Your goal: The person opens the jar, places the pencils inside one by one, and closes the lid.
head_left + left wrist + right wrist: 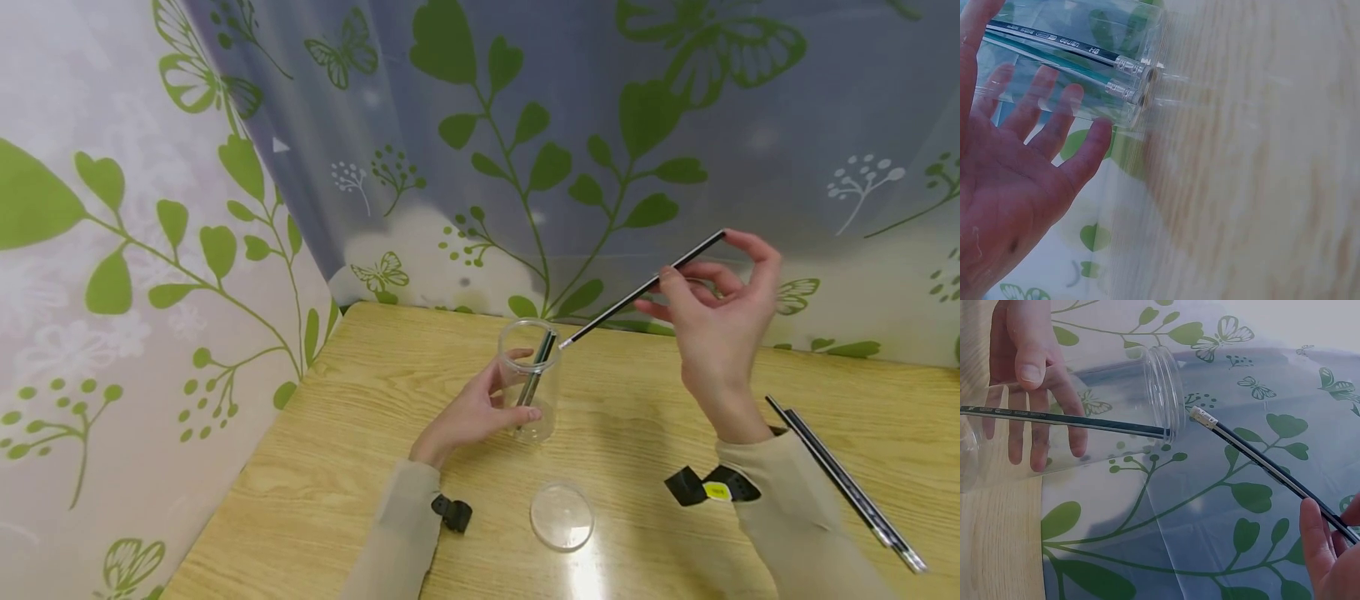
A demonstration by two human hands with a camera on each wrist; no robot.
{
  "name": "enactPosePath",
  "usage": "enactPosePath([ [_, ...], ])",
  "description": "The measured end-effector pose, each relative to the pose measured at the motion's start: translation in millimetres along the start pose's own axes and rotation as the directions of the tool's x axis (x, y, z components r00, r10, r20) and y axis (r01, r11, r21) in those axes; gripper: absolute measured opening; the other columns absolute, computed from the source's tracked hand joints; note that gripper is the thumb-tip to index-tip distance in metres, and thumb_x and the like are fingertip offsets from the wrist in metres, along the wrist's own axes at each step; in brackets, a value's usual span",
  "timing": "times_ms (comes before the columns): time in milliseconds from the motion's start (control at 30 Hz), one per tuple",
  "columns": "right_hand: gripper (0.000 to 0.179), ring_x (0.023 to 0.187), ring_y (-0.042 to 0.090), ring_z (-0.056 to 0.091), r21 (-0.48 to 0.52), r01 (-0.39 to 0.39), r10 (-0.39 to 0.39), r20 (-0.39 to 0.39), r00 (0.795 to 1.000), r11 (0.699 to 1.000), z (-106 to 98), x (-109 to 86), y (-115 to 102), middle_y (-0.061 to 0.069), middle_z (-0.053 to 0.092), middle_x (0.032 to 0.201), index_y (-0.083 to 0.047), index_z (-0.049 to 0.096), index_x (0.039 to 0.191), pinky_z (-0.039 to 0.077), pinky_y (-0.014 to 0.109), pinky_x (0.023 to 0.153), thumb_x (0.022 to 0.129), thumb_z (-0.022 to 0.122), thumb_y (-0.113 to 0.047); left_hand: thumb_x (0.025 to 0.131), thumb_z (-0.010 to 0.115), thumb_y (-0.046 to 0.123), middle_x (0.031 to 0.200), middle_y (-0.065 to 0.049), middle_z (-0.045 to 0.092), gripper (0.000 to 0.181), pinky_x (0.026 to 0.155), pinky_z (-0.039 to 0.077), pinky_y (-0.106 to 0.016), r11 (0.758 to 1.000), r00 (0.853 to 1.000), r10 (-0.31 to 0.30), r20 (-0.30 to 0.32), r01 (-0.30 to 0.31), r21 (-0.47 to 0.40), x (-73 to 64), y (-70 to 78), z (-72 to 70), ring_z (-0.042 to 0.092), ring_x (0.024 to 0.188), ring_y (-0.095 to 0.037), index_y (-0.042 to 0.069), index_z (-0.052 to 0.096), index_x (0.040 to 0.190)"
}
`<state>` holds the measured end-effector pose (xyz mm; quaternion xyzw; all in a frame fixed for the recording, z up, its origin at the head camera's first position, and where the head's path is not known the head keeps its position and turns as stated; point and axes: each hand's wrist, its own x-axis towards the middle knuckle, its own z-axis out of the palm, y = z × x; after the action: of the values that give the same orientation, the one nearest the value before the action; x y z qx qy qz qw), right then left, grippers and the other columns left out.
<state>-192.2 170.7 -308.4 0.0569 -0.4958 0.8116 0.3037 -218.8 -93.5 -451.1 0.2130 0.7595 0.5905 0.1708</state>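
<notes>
My left hand (474,410) holds a clear jar (547,393) upright on the table, thumb on the near side and fingers round the far side. Two dark pencils (1066,42) with metal eraser ends lean inside it, those ends at the bottom. Above and to the right, my right hand (723,329) pinches another black-and-white striped pencil (633,295) between thumb and fingers. That pencil slants down to the left, its eraser end close beside the jar's open rim (1166,394) and outside it. A round transparent lid (562,518) lies flat in front of the jar.
More striped pencils (843,477) lie side by side on the wooden table (360,467), by my right forearm. Curtains (480,192) printed with green leaves and butterflies hang behind and left of the table. Dark wrist devices (452,513) sit on both sleeves.
</notes>
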Motion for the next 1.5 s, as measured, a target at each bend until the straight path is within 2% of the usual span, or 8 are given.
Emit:
enactPosePath([
  [100,0.061,0.055,0.024,0.063,-0.002,0.006,-0.006,0.012,1.0,1.0,3,-1.3,2,0.013,0.062,0.078,-0.012,0.047,0.133,0.063,0.04,0.057,0.083,0.067,0.018,0.089,0.082,0.027,0.153,0.003,0.05,0.084,0.112,0.046,-0.051,1.0,1.0,-0.004,0.001,0.004,0.001,0.6,-0.1,-0.5,0.049,0.141,-0.024,0.036,0.035,0.158],
  [500,0.058,0.059,0.022,0.066,-0.044,0.028,-0.024,0.093,0.995,0.999,14,-9.4,16,0.011,0.062,0.081,-0.011,0.045,0.134,0.063,0.038,0.062,0.087,0.068,0.014,0.089,0.082,0.03,0.153,0.008,0.05,0.082,0.117,0.041,-0.053,1.0,1.0,-0.003,0.0,0.003,0.005,0.6,1.6,-1.4,0.046,0.143,-0.019,0.041,0.036,0.156],
  [667,0.057,0.062,0.021,0.067,-0.084,0.028,-0.018,0.116,0.993,0.996,18,-13.8,20,0.009,0.062,0.083,-0.011,0.044,0.134,0.064,0.038,0.062,0.087,0.067,0.013,0.089,0.082,0.031,0.152,0.01,0.051,0.078,0.118,0.039,-0.053,1.0,1.0,-0.004,-0.007,0.004,0.01,0.4,1.4,-1.4,0.046,0.144,-0.018,0.05,0.038,0.15],
  [967,0.051,0.066,0.021,0.068,-0.141,0.105,-0.075,0.201,0.977,0.984,23,-23.7,37,0.007,0.064,0.083,-0.007,0.047,0.128,0.063,0.038,0.061,0.086,0.064,0.015,0.089,0.081,0.031,0.151,0.01,0.053,0.077,0.121,0.037,-0.051,1.0,1.0,0.001,-0.011,-0.001,0.008,0.9,0.5,-1.2,0.045,0.146,-0.017,0.05,0.038,0.15],
  [1167,0.045,0.068,0.014,0.069,-0.226,0.159,-0.102,0.242,0.965,0.961,27,-28.0,47,0.005,0.065,0.087,0.004,0.047,0.126,0.063,0.03,0.062,0.086,0.064,0.015,0.09,0.081,0.029,0.153,0.008,0.051,0.081,0.119,0.039,-0.054,1.0,1.0,-0.004,-0.003,0.004,0.002,0.6,-0.3,-0.7,0.044,0.147,-0.02,0.045,0.035,0.154],
  [1267,0.041,0.07,0.011,0.07,-0.275,0.169,-0.101,0.248,0.964,0.947,29,-28.9,51,0.004,0.066,0.088,0.001,0.05,0.123,0.061,0.024,0.063,0.086,0.066,0.013,0.09,0.081,0.029,0.153,0.009,0.051,0.081,0.118,0.04,-0.053,1.0,1.0,0.001,-0.004,-0.001,0.002,0.7,-1.0,-0.7,0.043,0.147,-0.019,0.043,0.035,0.155],
  [1400,0.04,0.072,0.009,0.069,-0.309,0.156,-0.078,0.25,0.965,0.938,30,-29.6,56,0.0,0.066,0.089,-0.004,0.053,0.121,0.058,0.019,0.064,0.086,0.068,0.011,0.09,0.081,0.028,0.152,0.01,0.052,0.078,0.117,0.041,-0.051,1.0,1.0,0.003,-0.006,-0.003,-0.002,0.7,-1.4,-0.6,0.043,0.147,-0.019,0.048,0.038,0.152],
  [1500,0.042,0.073,0.007,0.069,-0.333,0.154,-0.066,0.262,0.963,0.93,31,-29.9,59,-0.004,0.066,0.09,-0.001,0.052,0.122,0.057,0.018,0.065,0.086,0.069,0.011,0.09,0.082,0.028,0.152,0.009,0.052,0.078,0.115,0.044,-0.051,1.0,1.0,-0.005,-0.008,0.005,-0.002,0.5,-1.1,-0.4,0.044,0.146,-0.019,0.052,0.038,0.149],
])
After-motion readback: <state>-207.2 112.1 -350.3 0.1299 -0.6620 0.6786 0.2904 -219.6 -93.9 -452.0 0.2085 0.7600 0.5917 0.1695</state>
